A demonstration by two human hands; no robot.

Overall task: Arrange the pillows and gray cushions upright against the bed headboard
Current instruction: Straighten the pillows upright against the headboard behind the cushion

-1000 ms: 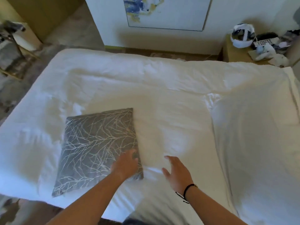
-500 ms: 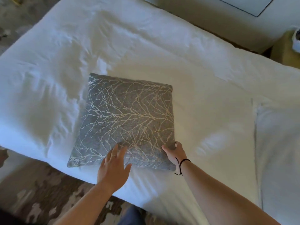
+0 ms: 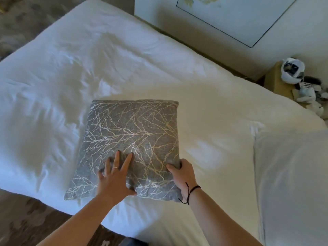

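Left hand [image 3: 116,180] now moved onto the gray cushion [image 3: 132,144], fingers spread flat and pressing, right hand [image 3: 182,174] with its grip curled around the cushion's near right edge, cushion lying flat on the white bed [image 3: 124,55], white pillow [image 3: 292,183] at right.

One gray cushion [image 3: 131,144] with a branch pattern, one white pillow [image 3: 291,183], one bed [image 3: 71,71], one framed picture [image 3: 236,16], one nightstand [image 3: 276,80], two hands: left [image 3: 115,178], right [image 3: 182,174].
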